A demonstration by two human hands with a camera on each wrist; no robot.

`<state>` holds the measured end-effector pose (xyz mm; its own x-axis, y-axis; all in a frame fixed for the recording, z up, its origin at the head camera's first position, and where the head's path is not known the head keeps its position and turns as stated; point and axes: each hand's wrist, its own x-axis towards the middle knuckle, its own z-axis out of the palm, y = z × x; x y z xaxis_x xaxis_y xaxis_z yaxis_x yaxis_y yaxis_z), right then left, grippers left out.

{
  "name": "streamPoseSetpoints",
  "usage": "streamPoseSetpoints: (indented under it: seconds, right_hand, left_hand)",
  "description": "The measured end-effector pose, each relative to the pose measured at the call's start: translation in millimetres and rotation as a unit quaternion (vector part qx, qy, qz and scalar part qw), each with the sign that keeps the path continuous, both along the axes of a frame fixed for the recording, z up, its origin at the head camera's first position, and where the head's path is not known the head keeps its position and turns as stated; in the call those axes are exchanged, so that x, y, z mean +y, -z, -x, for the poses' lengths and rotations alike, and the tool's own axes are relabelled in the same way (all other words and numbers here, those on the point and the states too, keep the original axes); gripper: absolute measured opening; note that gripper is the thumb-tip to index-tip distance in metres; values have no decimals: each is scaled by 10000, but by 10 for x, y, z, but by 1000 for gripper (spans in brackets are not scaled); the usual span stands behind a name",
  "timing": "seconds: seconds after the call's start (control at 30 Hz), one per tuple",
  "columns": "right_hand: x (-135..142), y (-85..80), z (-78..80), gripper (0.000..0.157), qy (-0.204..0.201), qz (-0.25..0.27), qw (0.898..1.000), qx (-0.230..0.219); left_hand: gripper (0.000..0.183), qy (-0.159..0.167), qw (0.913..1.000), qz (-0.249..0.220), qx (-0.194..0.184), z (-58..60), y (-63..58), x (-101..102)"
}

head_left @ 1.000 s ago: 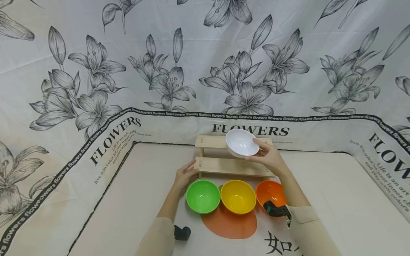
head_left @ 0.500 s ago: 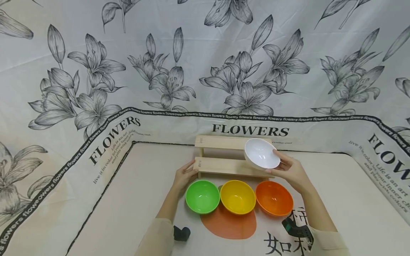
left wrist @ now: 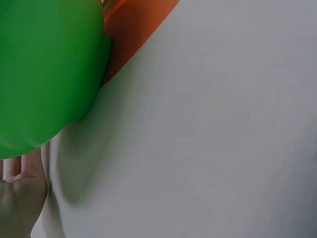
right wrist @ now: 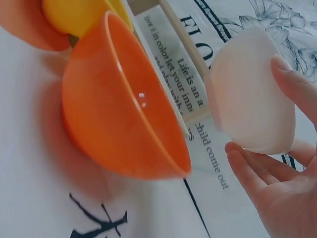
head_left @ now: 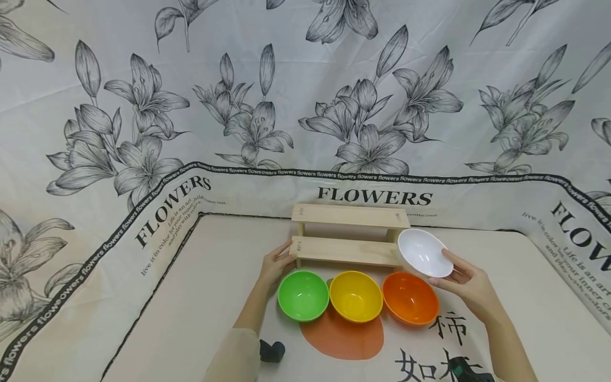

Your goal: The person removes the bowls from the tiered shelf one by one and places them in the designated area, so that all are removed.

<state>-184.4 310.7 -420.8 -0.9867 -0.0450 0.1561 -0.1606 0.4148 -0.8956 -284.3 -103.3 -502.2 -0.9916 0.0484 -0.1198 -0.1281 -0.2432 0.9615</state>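
Observation:
My right hand (head_left: 472, 286) pinches the rim of a white bowl (head_left: 424, 252), thumb on one side and fingers on the other. It tilts the bowl in the air to the right of a two-tier wooden stand (head_left: 346, 250). In the right wrist view the white bowl (right wrist: 252, 94) shows its outside. My left hand (head_left: 277, 263) holds the left end of the stand's lower board; in the left wrist view its fingertips are hidden behind the green bowl (left wrist: 44, 74). A green bowl (head_left: 303, 296), a yellow bowl (head_left: 356, 297) and an orange bowl (head_left: 410, 298) stand in a row before the stand.
The printed tablecloth (head_left: 200, 297) bears an orange round patch (head_left: 343, 339) and black characters (head_left: 448, 326). Behind the stand rises a flower-printed cloth backdrop (head_left: 258, 191). Nothing stands on either wooden board.
My right hand has carried the white bowl rightward and down, from in front of the stand's upper board to beyond its right end. The left hand stays at the stand.

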Motion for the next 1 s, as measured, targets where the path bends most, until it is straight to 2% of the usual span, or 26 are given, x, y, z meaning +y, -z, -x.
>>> streamPoseSetpoints:
  seconds: [0.27,0.4,0.57,0.7,1.0]
  right_hand:
    - [389,337,-90,78,589,46,9982,-108]
    - [526,424,-178,80,596,-20,9981,-139]
    - [541,444,-305,80,776,182,9965,-267]
    - [514,430,-395,81,955,-87,9945,-415]
    - [552,496,-439,84,1072,-216,9909,-785]
  left_hand:
    - [56,26,10000,7,-36,4,5,6]
    - [56,49,10000,14,-37,4,8,6]
    - [56,4,10000,40,-26,2,16,4]
    - [56,2,10000,32,-26,3,18,2]
    - [55,1,10000,-12,-39,6,15,6]
